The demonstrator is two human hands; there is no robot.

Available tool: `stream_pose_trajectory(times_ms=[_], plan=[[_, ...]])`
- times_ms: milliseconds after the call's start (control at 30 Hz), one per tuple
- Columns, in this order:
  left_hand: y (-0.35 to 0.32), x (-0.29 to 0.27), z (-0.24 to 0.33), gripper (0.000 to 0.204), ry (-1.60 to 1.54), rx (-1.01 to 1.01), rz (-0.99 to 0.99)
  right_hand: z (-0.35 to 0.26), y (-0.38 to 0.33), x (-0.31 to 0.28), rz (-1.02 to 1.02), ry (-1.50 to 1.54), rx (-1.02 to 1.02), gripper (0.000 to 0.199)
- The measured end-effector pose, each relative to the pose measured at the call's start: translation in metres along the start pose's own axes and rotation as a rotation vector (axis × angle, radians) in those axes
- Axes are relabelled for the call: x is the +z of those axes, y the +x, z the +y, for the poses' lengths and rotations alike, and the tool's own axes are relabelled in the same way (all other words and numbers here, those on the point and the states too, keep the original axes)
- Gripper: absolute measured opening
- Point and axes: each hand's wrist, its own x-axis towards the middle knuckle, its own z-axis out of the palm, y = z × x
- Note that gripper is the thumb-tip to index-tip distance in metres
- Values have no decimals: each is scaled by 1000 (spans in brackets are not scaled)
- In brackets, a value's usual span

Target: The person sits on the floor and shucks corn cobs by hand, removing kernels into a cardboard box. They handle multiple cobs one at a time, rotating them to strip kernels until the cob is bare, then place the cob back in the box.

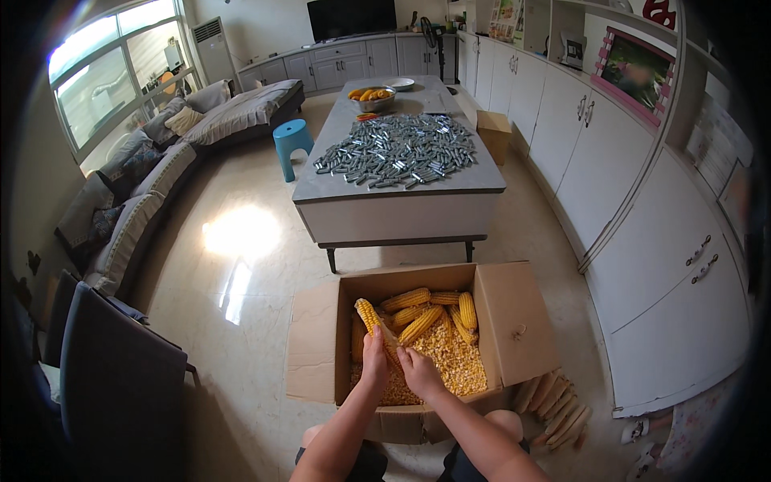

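Observation:
A yellow corn cob [368, 314] is tilted over the open cardboard box [312, 341], its upper end pointing away and to the left. My left hand [373, 357] is wrapped round its middle. My right hand [420, 374] is closed at its lower right side, where a paler, bared strip of the cob shows; the fingertips are partly hidden. Loose corn kernels [456, 357] cover the bottom of the box below both hands. Several whole corn cobs [421, 324] lie on the kernels along the box's far side and far right corner.
Bare cobs [554, 406] are piled on the floor right of the box. Ahead stands a grey table [401, 210] with many small metal cylinders [401, 153] and a bowl of corn [381, 102]. A blue stool [292, 145], a dark chair [120, 386] and white cabinets [610, 161] stand around.

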Motion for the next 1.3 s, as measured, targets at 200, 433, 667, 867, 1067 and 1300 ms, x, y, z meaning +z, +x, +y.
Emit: stream_pose_trajectory(times_ms=[200, 433, 667, 867, 1067, 1300], plan=[[-10, 13, 10, 28, -64, -4, 6, 20, 6, 8, 76, 144, 51, 48], [3, 0, 11, 26, -192, 0, 10, 8, 0, 3, -62, 181, -35, 42], [-1, 8, 7, 25, -133, 32, 38, 17, 1, 10, 93, 209, 42, 45], [-2, 7, 16, 27, -195, 18, 38, 5, 2, -1, -44, 436, 161, 43], [4, -1, 16, 28, -185, 50, 55, 17, -1, 9, -84, 274, -75, 34], [-3, 9, 15, 26, -144, 54, 103, 12, 2, 5, 17, 190, 107, 43]])
